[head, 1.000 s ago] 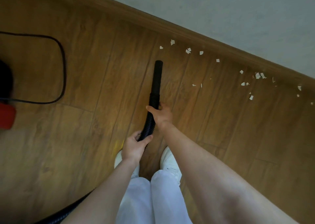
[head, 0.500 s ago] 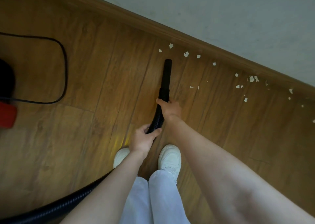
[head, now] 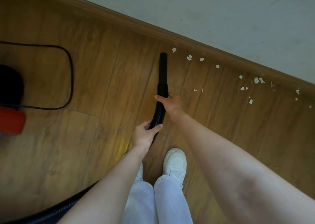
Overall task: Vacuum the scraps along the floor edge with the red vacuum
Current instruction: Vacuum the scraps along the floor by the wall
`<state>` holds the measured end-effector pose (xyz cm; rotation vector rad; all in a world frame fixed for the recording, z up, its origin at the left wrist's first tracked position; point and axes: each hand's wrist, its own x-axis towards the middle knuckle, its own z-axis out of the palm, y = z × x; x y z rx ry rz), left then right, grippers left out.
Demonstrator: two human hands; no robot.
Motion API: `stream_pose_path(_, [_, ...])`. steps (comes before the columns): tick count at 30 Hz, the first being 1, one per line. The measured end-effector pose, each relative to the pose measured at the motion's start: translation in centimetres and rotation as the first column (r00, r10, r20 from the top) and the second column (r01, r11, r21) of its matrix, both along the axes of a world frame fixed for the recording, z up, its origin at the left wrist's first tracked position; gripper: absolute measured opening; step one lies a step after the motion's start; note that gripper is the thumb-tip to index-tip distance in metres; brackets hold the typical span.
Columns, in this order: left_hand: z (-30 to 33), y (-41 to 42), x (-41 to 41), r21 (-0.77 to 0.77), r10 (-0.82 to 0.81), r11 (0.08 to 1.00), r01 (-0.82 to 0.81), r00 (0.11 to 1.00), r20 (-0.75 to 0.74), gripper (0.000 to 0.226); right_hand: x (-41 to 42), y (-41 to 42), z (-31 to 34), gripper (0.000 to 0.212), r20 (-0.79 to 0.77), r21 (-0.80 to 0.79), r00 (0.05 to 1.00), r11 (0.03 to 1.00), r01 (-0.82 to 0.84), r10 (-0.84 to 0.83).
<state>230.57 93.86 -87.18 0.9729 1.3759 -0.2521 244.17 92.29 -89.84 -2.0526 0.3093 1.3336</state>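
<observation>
At far left, partly cut off by the frame edge, red vacuum [head: 10, 120] with a dark top, standing on the wooden floor [head: 88, 155]; thin black power cord [head: 70, 80] looping out from it across the boards. Lower left, ribbed black hose [head: 157, 111] running in from the bottom edge, passing behind the forearm and rising toward the centre. Left hand [head: 144, 135] clamped round the hose lower down, fingers and thumb curled about the ribs; right hand [head: 173, 102] wrapped round it higher up, just below the collar where the smooth black nozzle [head: 163, 68] begins. Nozzle aimed toward the brown baseboard [head: 187, 38], tip near it though not touching, so far as can be told; whether the tip rests on the floor cannot be told. Just right of the tip, first white scraps [head: 189, 57] lying close along the baseboard, then more scattered further right in a loose line, with a denser cluster toward the right edge and a few specks nearer the middle of the boards. Below, white shoes [head: 174, 162] and pale trousers, facing the wall. Step in hand, by judgement: start of the sweep, nozzle brought to the left end of the trail, nearly all scraps not yet collected. Next move likely calls for swinging the tip rightward onto the nearest scrap, low to the floor, then tracking along the baseboard, with hose slack fed forward and a step to the right for the far cluster.
</observation>
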Motion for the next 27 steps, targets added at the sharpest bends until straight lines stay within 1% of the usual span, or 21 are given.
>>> stream_pose_path(2, [-0.3, -1.0, 0.8, -0.016, -0.022, 1.0, 0.022, 1.0, 0.003, 0.019, 0.9, -1.4, -0.2, 0.064, 0.019, -0.026, 0.999, 0.999, 0.031, -0.031])
stream_pose_path(4, [-0.5, -1.7, 1.2, -0.03, -0.034, 0.999, 0.034, 0.999, 0.003, 0.026, 1.4, -2.3, -0.4, 0.06, 0.018, -0.036, 0.999, 0.998, 0.052, -0.051])
stream_pose_path(7, [-0.5, -1.8, 0.9, -0.01, -0.052, 0.999, 0.052, 0.999, -0.005, 0.025, 1.1, -2.4, -0.4, 0.057, 0.018, -0.036, 0.998, 0.998, 0.056, -0.055])
stream_pose_path(10, [0.0, -0.8, 0.0, 0.015, -0.025, 1.0, 0.025, 1.0, -0.019, 0.027, 0.3, -1.3, -0.2, 0.059, 0.006, -0.005, 1.0, 1.0, 0.005, -0.005])
stream_pose_path(13, [0.5, 0.5, -0.9, 0.026, 0.042, 0.999, -0.041, 0.999, -0.009, 0.039, -0.7, 0.5, -0.2, 0.057, 0.009, 0.048, 0.998, 0.997, -0.057, 0.056])
stream_pose_path(16, [0.3, 1.4, -1.4, 0.041, 0.054, 0.998, -0.053, 0.998, -0.02, 0.048, -1.1, 1.6, -0.4, 0.056, 0.004, 0.051, 0.995, 0.994, -0.095, 0.095])
stream_pose_path(19, [-0.1, 1.2, -0.9, 0.024, 0.019, 1.0, -0.019, 1.0, -0.005, 0.035, -0.8, 1.1, -0.9, 0.054, -0.005, 0.026, 0.999, 0.999, -0.048, 0.048])
stream_pose_path(21, [-0.3, 0.5, 0.2, 0.011, -0.004, 1.0, 0.004, 1.0, 0.01, 0.026, -0.1, 0.0, -1.1, 0.052, 0.02, -0.014, 1.0, 1.0, 0.002, -0.002])
stream_pose_path(23, [-0.3, -0.4, 1.4, -0.001, -0.032, 0.999, 0.032, 0.999, 0.014, 0.026, 0.8, -1.1, -1.4, 0.05, 0.06, -0.055, 0.997, 0.998, 0.044, -0.041])
stream_pose_path(27, [-0.1, -1.7, 3.5, -0.034, -0.099, 0.994, 0.101, 0.994, 0.046, 0.025, 3.0, -3.4, -1.1, 0.04, 0.123, -0.123, 0.988, 0.986, 0.112, -0.097])
